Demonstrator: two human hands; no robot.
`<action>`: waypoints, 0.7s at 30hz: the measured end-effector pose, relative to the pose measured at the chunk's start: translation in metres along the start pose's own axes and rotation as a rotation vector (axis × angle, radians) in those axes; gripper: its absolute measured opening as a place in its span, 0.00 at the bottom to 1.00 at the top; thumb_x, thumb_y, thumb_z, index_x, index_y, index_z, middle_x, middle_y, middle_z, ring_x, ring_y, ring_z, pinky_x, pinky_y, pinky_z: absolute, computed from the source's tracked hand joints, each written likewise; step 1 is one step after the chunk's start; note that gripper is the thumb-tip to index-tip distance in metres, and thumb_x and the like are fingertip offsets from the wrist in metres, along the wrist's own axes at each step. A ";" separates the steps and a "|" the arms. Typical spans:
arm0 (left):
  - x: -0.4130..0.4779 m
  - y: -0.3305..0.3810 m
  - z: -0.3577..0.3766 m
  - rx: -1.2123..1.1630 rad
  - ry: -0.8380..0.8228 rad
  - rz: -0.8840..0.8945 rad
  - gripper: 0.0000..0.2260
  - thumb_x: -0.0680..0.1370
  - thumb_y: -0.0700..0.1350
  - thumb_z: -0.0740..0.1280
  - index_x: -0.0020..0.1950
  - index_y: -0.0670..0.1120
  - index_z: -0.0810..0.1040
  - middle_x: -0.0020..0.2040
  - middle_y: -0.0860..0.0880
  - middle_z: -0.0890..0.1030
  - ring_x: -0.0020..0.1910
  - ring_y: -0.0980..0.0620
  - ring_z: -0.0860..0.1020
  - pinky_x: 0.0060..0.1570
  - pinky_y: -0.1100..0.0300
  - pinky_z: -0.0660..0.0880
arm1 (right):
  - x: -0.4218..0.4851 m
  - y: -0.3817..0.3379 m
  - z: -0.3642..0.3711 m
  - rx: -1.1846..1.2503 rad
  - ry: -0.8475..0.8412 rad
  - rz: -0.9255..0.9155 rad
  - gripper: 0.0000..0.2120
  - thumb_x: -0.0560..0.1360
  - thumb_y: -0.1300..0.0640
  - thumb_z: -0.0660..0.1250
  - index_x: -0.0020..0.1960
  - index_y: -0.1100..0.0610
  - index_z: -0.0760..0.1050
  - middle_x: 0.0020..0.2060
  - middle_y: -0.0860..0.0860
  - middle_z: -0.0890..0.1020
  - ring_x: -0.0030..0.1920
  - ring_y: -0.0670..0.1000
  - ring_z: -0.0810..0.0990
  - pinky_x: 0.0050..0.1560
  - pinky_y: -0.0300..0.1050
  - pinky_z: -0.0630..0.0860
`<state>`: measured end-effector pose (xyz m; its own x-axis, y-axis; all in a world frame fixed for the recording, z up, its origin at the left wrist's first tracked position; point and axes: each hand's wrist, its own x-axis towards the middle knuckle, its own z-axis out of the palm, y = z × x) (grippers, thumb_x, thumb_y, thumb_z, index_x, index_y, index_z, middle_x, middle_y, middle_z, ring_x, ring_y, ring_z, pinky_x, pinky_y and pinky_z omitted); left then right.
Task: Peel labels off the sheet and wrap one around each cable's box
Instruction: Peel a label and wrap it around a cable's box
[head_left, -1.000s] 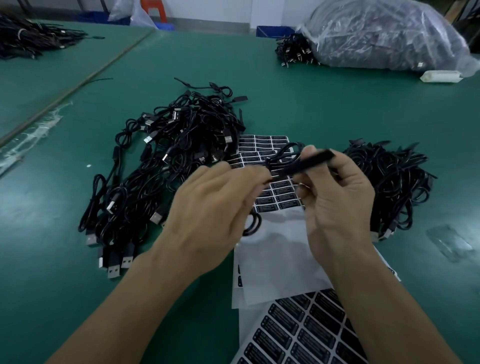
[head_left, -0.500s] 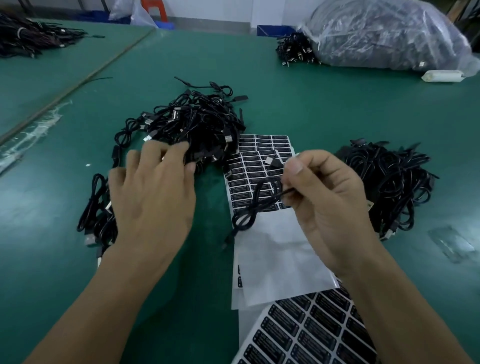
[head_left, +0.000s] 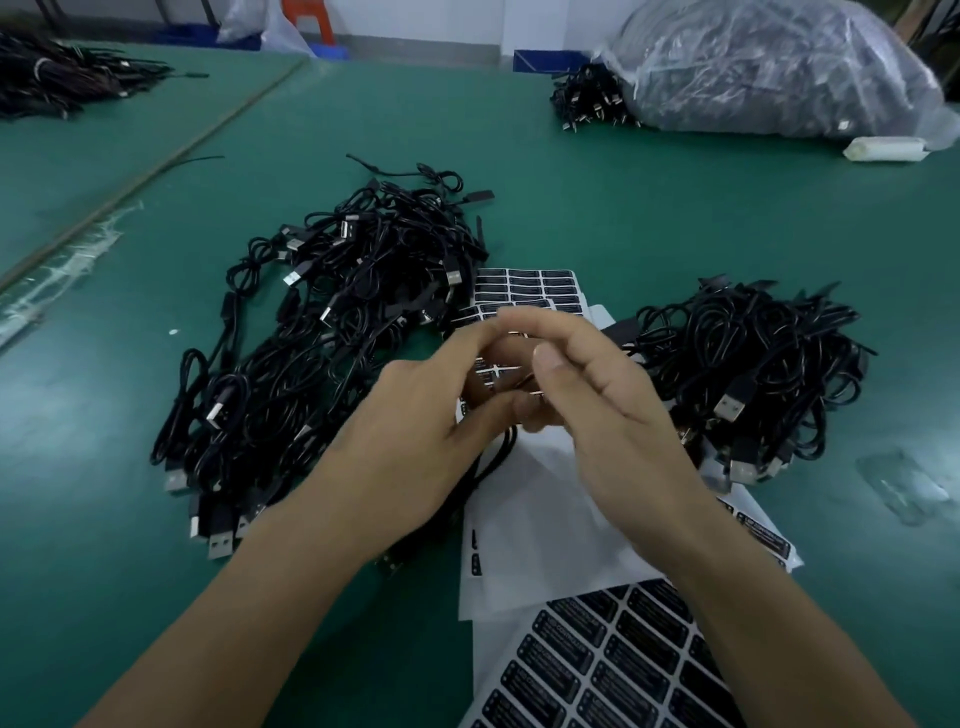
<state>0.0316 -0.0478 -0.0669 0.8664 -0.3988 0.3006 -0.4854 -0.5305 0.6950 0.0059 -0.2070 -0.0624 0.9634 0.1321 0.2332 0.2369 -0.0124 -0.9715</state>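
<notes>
Meeting over the sheet (head_left: 524, 291), both hands are bunched together just above its near rows. The left hand (head_left: 415, 415) has its fingers curled and pinches a cable (head_left: 496, 454), which hangs down from the grip and trails toward the person across the bare white paper (head_left: 545, 525) just this side of the sheet. The right hand (head_left: 613, 415) has its thumb up and its fingers curled in tight against the left's. It's blurry in there, so there's no telling whether it's got the cable's box, a label, or nothing yet.

Best guess on the step: a fresh cable is being lined up for its label, box somewhere inside that knot of fingers. No peeled label shows.

The next move probably needs one hand to keep the box steady while the other gets a nail under a label's corner on the sheet, lifts it clean, and lays it square before wrapping it round.

A tangled pile (head_left: 337, 338) sits left of the sheet, and a second pile (head_left: 753, 364) sits right of it.
</notes>
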 end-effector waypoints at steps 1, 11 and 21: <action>0.000 -0.001 0.000 0.033 -0.007 -0.044 0.23 0.78 0.58 0.65 0.73 0.61 0.67 0.42 0.64 0.82 0.34 0.59 0.79 0.38 0.54 0.79 | 0.000 -0.001 0.000 -0.052 0.004 -0.016 0.17 0.85 0.60 0.54 0.68 0.47 0.74 0.55 0.44 0.84 0.54 0.40 0.82 0.49 0.31 0.76; -0.002 -0.011 -0.009 0.298 0.133 0.003 0.12 0.82 0.54 0.61 0.62 0.62 0.81 0.35 0.69 0.73 0.39 0.57 0.70 0.34 0.62 0.64 | 0.001 0.007 -0.009 -0.195 0.359 -0.015 0.13 0.80 0.60 0.66 0.55 0.41 0.77 0.41 0.45 0.83 0.41 0.46 0.82 0.42 0.38 0.78; 0.000 0.001 0.005 0.166 0.124 0.045 0.12 0.83 0.55 0.59 0.53 0.54 0.81 0.41 0.58 0.81 0.41 0.53 0.76 0.40 0.48 0.76 | -0.001 0.002 -0.006 -0.218 0.247 0.008 0.12 0.78 0.60 0.70 0.56 0.44 0.78 0.38 0.47 0.86 0.41 0.47 0.85 0.42 0.39 0.79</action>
<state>0.0303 -0.0524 -0.0694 0.8464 -0.3352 0.4138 -0.5275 -0.6341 0.5653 0.0064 -0.2134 -0.0640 0.9603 -0.1127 0.2554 0.2252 -0.2275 -0.9474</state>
